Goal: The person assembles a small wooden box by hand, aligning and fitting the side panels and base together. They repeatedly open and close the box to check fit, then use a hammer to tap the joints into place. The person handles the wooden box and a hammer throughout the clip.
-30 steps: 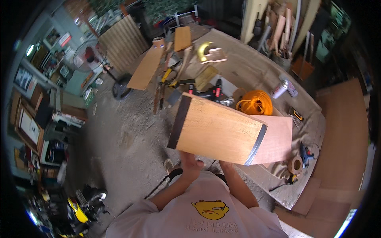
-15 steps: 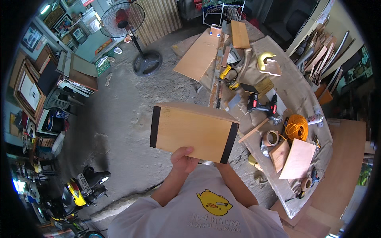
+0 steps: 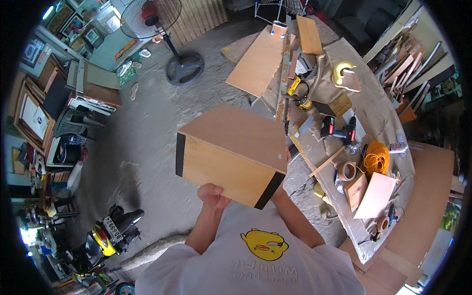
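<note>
A wooden box (image 3: pixel 226 167) with black strips down two of its edges is held up in front of my body, tilted so that its plain top panel shows. My left hand (image 3: pixel 213 194) grips the lower front edge, thumb on the yellowish front face and fingers tucked beneath. At the right end, my right hand (image 3: pixel 279 193) holds the box from behind and below; most of its fingers are hidden by the wood.
A cloth-covered workbench (image 3: pixel 361 241) on the right carries a cordless drill (image 3: pixel 339 130), a yellow power tool (image 3: pixel 299 93), an orange cord coil (image 3: pixel 376 157), tape rolls and boards. A standing fan (image 3: pixel 184 69) is at the far left, a motorbike (image 3: pixel 105 236) at the near left.
The box has tipped and turned in my hands, so its top panel now shows broadly. Both hands moved with it, and the view shifted slightly.
</note>
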`<state>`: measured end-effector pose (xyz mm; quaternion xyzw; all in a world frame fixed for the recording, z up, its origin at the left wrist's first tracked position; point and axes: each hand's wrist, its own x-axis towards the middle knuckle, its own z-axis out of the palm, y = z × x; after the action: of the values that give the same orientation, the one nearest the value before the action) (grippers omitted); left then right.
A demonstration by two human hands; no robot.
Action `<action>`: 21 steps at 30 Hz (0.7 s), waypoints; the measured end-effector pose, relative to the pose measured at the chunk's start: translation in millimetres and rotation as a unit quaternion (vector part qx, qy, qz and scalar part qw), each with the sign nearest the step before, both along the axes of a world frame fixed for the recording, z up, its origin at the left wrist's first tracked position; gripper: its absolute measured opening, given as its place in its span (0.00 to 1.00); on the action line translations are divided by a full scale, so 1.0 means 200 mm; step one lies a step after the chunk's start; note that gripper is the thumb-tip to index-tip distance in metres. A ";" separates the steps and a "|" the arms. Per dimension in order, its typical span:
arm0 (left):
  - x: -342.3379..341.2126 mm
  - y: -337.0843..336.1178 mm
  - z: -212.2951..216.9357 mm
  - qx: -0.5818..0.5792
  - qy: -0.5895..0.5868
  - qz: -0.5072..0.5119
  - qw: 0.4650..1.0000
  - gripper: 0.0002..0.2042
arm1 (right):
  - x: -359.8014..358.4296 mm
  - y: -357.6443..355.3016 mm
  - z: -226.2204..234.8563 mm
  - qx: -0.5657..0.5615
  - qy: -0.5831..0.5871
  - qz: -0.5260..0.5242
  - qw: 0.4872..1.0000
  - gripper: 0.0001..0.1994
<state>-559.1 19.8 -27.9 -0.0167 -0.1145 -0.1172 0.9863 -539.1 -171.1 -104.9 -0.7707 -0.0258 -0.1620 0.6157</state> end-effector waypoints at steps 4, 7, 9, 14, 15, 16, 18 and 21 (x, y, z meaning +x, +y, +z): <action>0.04 0.00 0.04 -0.006 -0.006 0.008 1.000 0.37 | 0.08 -0.02 0.11 -0.131 -0.054 -0.022 0.990 0.51; 0.07 0.01 0.05 -0.021 -0.001 0.006 1.000 0.37 | 0.14 -0.03 0.10 -0.139 -0.106 -0.026 0.984 0.53; 0.08 0.01 0.05 -0.022 0.012 0.015 1.000 0.37 | 0.18 -0.03 0.09 -0.140 -0.146 -0.028 0.979 0.54; 0.17 0.06 0.04 -0.043 -0.007 0.042 0.998 0.38 | 0.26 0.02 0.15 -0.154 -0.156 0.000 0.976 0.56; 0.20 0.07 0.03 -0.036 0.009 0.038 0.999 0.39 | 0.29 0.04 0.14 -0.160 -0.145 0.000 0.976 0.56; 0.23 0.11 0.02 -0.029 0.025 0.034 0.999 0.39 | 0.31 0.06 0.13 -0.166 -0.134 -0.002 0.977 0.56; 0.32 0.17 0.00 -0.021 0.045 0.024 0.998 0.39 | 0.37 0.11 0.09 -0.182 -0.126 -0.012 0.975 0.56; 0.50 0.29 -0.03 -0.033 0.068 0.006 0.997 0.39 | 0.47 0.21 0.06 -0.200 -0.119 -0.028 0.972 0.56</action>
<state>-459.2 77.7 -34.3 -0.0565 -0.0507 -0.1065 0.9914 -444.2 -129.0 -92.0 -0.8537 -0.1096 -0.2613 0.4370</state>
